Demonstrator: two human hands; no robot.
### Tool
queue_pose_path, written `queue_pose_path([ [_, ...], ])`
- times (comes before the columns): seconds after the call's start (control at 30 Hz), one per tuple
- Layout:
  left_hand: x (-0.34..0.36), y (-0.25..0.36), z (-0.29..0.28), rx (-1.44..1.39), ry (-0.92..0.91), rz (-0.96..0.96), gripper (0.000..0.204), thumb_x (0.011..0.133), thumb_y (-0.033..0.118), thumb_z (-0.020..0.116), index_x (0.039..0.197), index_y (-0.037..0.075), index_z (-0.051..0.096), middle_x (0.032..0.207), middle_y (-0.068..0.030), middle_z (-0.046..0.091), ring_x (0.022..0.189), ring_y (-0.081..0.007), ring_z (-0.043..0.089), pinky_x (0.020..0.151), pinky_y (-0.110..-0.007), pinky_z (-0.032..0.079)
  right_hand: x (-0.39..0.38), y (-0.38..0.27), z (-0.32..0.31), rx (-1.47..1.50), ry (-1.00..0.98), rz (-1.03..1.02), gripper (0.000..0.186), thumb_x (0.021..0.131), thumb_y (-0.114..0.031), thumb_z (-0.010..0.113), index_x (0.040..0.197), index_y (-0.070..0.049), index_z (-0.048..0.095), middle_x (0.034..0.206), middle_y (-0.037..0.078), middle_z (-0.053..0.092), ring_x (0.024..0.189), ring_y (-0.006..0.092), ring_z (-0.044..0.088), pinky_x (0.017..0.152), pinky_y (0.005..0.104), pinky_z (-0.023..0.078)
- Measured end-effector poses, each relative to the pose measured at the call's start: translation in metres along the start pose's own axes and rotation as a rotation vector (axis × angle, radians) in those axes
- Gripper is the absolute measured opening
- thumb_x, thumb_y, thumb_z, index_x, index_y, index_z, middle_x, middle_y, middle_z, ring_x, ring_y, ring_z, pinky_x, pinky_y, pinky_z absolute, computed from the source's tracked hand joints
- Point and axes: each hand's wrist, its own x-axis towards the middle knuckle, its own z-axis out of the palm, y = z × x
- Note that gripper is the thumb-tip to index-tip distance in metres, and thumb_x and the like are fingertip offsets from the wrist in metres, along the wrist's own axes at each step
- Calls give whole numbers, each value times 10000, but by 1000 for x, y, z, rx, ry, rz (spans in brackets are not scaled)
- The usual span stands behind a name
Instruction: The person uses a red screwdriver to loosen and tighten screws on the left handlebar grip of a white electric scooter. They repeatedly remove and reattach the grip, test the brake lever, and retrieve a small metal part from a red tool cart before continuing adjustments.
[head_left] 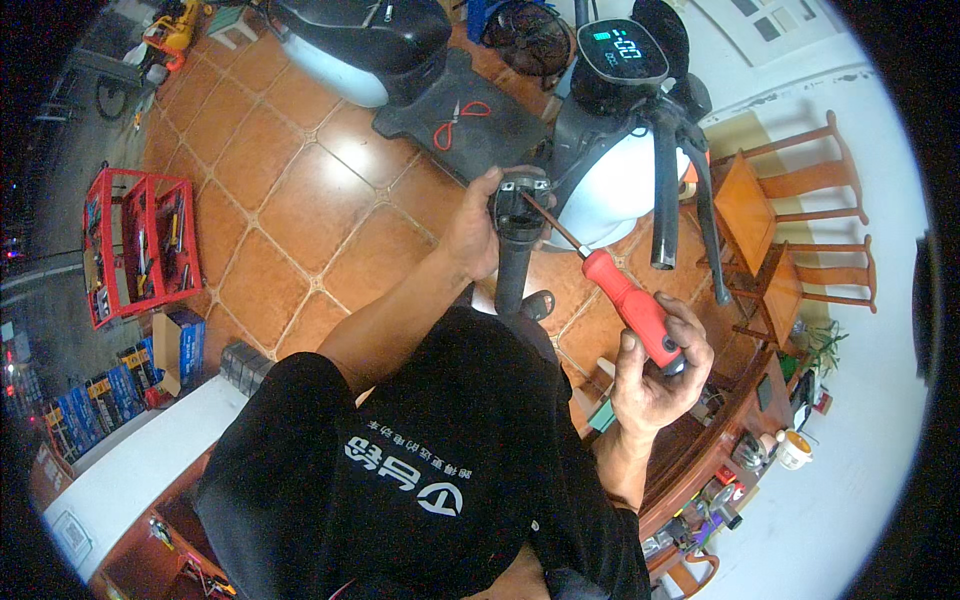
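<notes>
My left hand (477, 225) is closed around a black handlebar grip assembly (514, 255), its housing turned up to show metal parts at the top and its tube pointing down toward me. My right hand (657, 385) grips the red handle of a screwdriver (628, 298), whose long shaft reaches up-left into the housing. Just right of these, a scooter's bare handlebar tube (663, 200) and lever hang below a lit dashboard display (622, 50), with white bodywork (600, 200) behind.
A red toolbox (140, 245) lies at left above boxed goods (100, 400) and a white counter (120, 470). Red-handled snips (450, 125) rest on the scooter's floorboard. Wooden chairs (810, 190) and a cluttered wooden desk (690, 480) line the right wall. A fan (530, 40) stands behind.
</notes>
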Motion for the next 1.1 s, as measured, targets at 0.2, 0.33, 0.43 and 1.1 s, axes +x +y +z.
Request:
queue_pose_path([
  [0.2, -1, -4, 0, 79, -4, 35, 506, 935, 480, 376, 1194, 62, 493, 973, -142, 628, 744, -274, 633, 624, -369, 518, -1, 3, 3, -20, 100, -13, 388, 715, -26, 737, 1024, -11, 504, 1013, 216, 625, 918, 275, 631, 828, 353, 499],
  [0.33, 0, -6, -4, 105, -21, 45, 493, 937, 467, 373, 1189, 61, 494, 965, -137, 629, 739, -255, 632, 623, -357, 512, 3, 0, 4, 11, 146, 41, 380, 704, -23, 743, 1010, -15, 518, 986, 200, 633, 903, 272, 637, 816, 352, 505],
  [0.43, -1, -6, -1, 139, -2, 54, 483, 939, 458, 368, 1188, 63, 495, 957, -130, 632, 738, -245, 633, 627, -351, 509, 11, -9, 2, -66, 64, -79, 365, 695, -26, 745, 988, -17, 527, 963, 199, 636, 893, 282, 642, 806, 362, 509],
  [1.1, -1, -6, 3, 48, 50, -31, 497, 929, 494, 382, 1172, 81, 516, 937, -123, 641, 735, -272, 625, 634, -377, 505, 13, -13, 0, -108, -70, -241, 359, 740, -37, 720, 985, -52, 459, 984, 207, 601, 932, 307, 624, 798, 388, 516],
])
